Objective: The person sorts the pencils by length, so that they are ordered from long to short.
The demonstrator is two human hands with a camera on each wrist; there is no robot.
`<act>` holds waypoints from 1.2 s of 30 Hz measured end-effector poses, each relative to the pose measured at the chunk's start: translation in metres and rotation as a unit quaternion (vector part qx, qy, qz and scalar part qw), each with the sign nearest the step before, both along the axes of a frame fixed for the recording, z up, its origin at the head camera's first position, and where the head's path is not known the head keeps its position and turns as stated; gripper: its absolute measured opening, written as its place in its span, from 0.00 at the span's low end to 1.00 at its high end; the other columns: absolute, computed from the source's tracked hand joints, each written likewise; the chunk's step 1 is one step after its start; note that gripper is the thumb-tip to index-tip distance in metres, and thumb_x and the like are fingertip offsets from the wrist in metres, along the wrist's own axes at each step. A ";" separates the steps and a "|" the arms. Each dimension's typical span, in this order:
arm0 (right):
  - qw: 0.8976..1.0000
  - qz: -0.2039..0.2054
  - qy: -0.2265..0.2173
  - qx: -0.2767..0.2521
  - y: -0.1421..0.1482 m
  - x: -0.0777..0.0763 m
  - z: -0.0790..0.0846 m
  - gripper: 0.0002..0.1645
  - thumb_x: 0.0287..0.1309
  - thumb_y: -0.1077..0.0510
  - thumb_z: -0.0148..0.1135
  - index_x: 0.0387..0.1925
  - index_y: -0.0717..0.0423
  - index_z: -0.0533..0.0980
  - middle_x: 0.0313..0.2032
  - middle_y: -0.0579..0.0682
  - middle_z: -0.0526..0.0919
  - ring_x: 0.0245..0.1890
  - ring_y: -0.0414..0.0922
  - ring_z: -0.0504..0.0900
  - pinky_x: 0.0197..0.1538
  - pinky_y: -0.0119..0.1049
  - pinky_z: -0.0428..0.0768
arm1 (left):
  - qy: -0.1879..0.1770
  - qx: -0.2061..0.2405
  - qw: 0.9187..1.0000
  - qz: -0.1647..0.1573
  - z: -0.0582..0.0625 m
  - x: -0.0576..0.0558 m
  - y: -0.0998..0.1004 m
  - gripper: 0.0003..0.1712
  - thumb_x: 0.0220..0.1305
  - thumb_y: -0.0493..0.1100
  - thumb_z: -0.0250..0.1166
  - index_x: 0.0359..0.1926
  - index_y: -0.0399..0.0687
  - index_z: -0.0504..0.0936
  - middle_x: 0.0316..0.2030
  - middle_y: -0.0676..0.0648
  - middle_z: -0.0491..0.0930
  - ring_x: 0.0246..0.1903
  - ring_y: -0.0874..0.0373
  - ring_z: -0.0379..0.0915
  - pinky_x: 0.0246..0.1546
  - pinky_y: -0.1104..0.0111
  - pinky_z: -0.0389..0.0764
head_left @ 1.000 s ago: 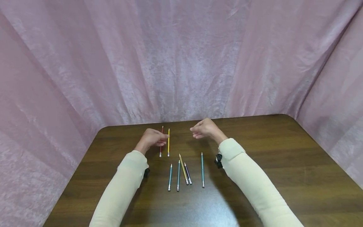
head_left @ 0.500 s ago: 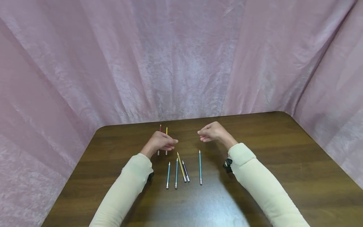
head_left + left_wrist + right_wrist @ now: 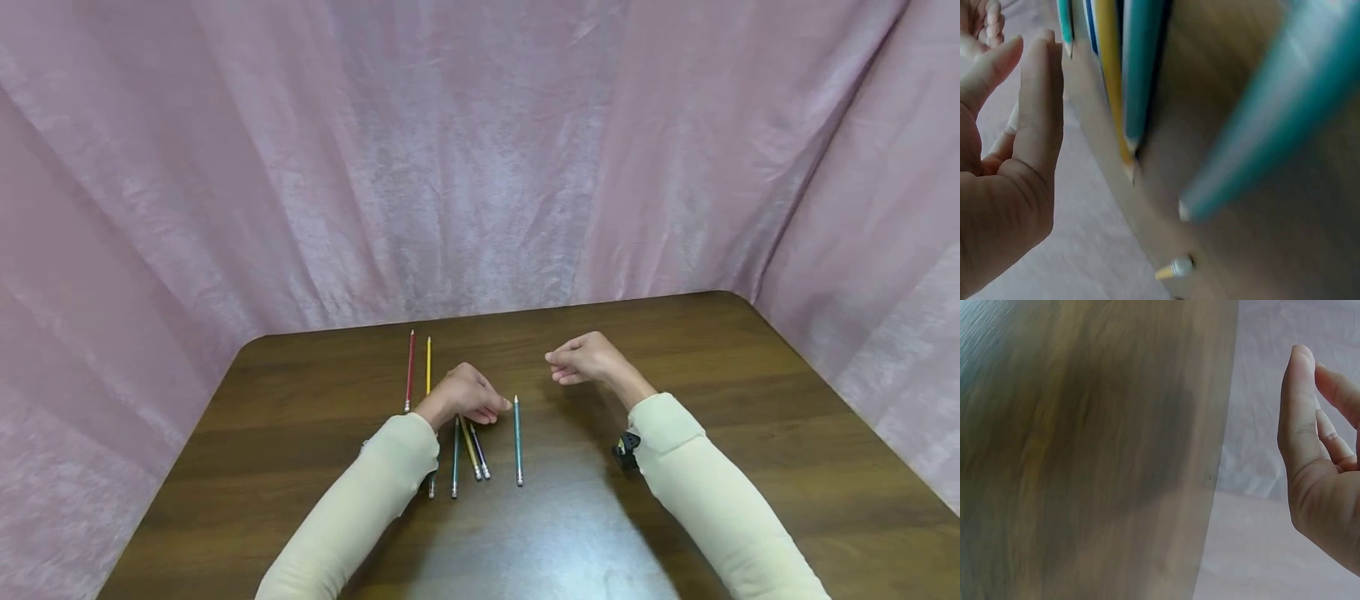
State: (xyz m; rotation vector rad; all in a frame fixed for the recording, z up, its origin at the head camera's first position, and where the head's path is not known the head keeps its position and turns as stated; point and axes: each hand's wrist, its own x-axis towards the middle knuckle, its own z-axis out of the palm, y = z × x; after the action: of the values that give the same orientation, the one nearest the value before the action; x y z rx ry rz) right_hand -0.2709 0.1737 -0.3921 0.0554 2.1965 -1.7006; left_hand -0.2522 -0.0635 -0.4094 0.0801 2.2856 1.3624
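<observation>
In the head view, my left hand (image 3: 467, 394) hovers over the tips of a gold pencil (image 3: 470, 446) and a dark blue pencil (image 3: 481, 454), holding nothing. Its fingertips come close to a lone teal pencil (image 3: 518, 442); contact cannot be told. Two other teal pencils lie left of the gold one: one teal pencil (image 3: 455, 467) shows mostly, the other is largely behind my sleeve. Thumb and index stand apart in the left wrist view. Above the table on the right, my right hand (image 3: 588, 360) hangs with fingers loosely bent and nothing in them.
A red pencil (image 3: 410, 371) and a yellow pencil (image 3: 428, 364) lie side by side at the back left of the brown wooden table (image 3: 712, 400). Behind the table's far edge hangs a pink curtain (image 3: 480, 167).
My left hand has moved right and nearer, from above the red and yellow pencils to above the nearer group. My right hand has drifted right. The pencils appear to lie as before.
</observation>
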 end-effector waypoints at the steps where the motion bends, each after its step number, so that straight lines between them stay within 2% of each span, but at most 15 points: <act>1: 1.000 0.000 0.000 -0.003 0.001 0.000 0.000 0.23 0.68 0.63 0.62 0.55 0.79 0.73 0.31 0.57 0.86 0.25 0.39 0.85 0.37 0.33 0.88 | -0.003 -0.005 1.000 -0.003 -0.001 0.001 0.002 0.08 0.55 0.33 0.75 0.29 0.31 0.85 0.20 0.42 0.83 0.18 0.59 0.80 0.28 0.66 0.88; 5: 1.000 0.003 0.002 -0.008 0.004 -0.001 -0.002 0.24 0.68 0.62 0.62 0.56 0.80 0.72 0.29 0.52 0.86 0.26 0.39 0.85 0.37 0.32 0.88 | -0.002 -0.045 0.999 -0.026 -0.002 0.005 0.012 0.09 0.54 0.35 0.76 0.25 0.33 0.85 0.19 0.43 0.82 0.17 0.60 0.79 0.26 0.67 0.88; 10: 1.000 0.001 0.002 -0.020 0.006 -0.001 -0.001 0.24 0.68 0.63 0.62 0.55 0.81 0.72 0.26 0.49 0.85 0.25 0.39 0.85 0.35 0.32 0.88 | 0.000 -0.105 0.993 -0.053 -0.001 0.008 0.023 0.13 0.53 0.36 0.78 0.20 0.36 0.82 0.15 0.44 0.81 0.13 0.61 0.77 0.21 0.70 0.86; 15: 1.000 0.003 0.002 -0.025 0.005 0.000 -0.002 0.23 0.68 0.63 0.62 0.54 0.81 0.72 0.26 0.50 0.85 0.24 0.39 0.85 0.35 0.33 0.88 | 0.003 -0.145 0.988 -0.056 -0.001 0.008 0.029 0.14 0.50 0.32 0.78 0.17 0.37 0.80 0.13 0.45 0.80 0.11 0.62 0.75 0.16 0.73 0.83; 19: 1.000 0.005 -0.003 -0.026 0.004 -0.001 -0.005 0.24 0.67 0.62 0.63 0.55 0.80 0.72 0.27 0.52 0.86 0.24 0.39 0.85 0.36 0.34 0.88 | -0.001 -0.145 0.988 -0.050 -0.003 0.010 0.030 0.12 0.50 0.28 0.74 0.16 0.35 0.81 0.13 0.44 0.81 0.10 0.61 0.75 0.16 0.73 0.83; 26: 1.000 0.012 -0.011 -0.026 -0.002 -0.003 -0.005 0.24 0.68 0.63 0.62 0.55 0.80 0.72 0.29 0.56 0.86 0.24 0.39 0.85 0.36 0.34 0.88 | 0.003 -0.165 0.985 -0.044 -0.002 0.009 0.032 0.12 0.53 0.30 0.72 0.16 0.36 0.81 0.14 0.45 0.81 0.11 0.62 0.76 0.18 0.73 0.84; 31: 0.999 0.014 -0.017 -0.030 -0.006 -0.006 -0.007 0.23 0.67 0.62 0.63 0.55 0.80 0.73 0.33 0.60 0.86 0.25 0.40 0.85 0.36 0.33 0.88 | 0.009 -0.133 0.991 -0.030 0.003 0.007 0.025 0.09 0.53 0.29 0.70 0.18 0.35 0.82 0.14 0.45 0.81 0.12 0.62 0.76 0.19 0.72 0.85; 36: 0.999 0.025 -0.012 -0.030 -0.015 -0.006 -0.010 0.24 0.67 0.63 0.63 0.54 0.81 0.73 0.33 0.61 0.86 0.24 0.40 0.85 0.35 0.33 0.88 | 0.014 -0.095 0.995 -0.012 0.016 0.003 0.003 0.06 0.55 0.30 0.68 0.22 0.34 0.84 0.17 0.45 0.81 0.15 0.61 0.78 0.24 0.69 0.87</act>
State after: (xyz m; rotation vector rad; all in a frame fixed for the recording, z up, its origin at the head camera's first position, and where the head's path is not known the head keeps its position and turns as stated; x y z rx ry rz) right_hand -0.2767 0.1587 -0.4018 0.0064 2.1100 -1.7276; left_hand -0.2495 -0.0603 -0.3934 0.0655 2.4178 1.1309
